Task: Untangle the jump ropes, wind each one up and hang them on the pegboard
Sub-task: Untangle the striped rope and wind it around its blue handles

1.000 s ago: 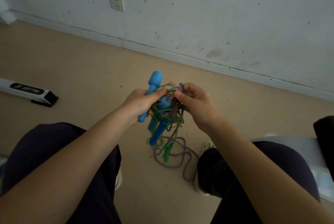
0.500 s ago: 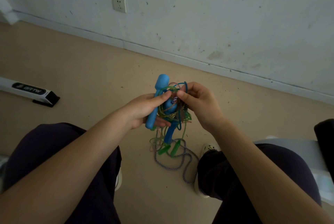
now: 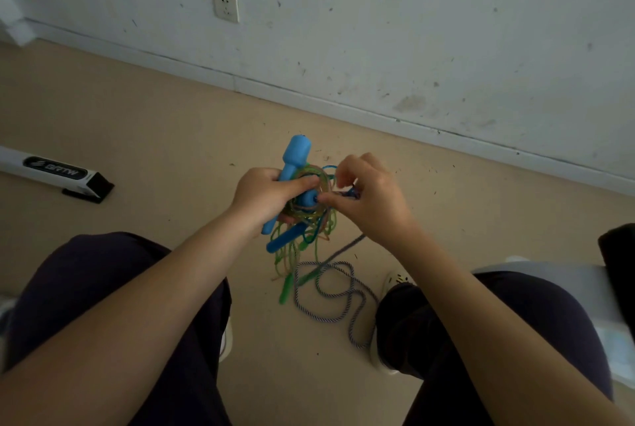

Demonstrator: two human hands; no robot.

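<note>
Since a second ago the tangle [image 3: 309, 216] lifted slightly, grey braided rope [image 3: 338, 291] trailing onto the floor; left hand [image 3: 266, 197] grips a blue handle [image 3: 292, 164], right hand [image 3: 369, 197] pinches a strand: untangling barely started.

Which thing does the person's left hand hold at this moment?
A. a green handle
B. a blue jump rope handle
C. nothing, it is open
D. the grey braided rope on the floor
B: the left hand grips a blue jump rope handle that sticks up above the fist, while the grey braided rope lies on the floor.
</note>
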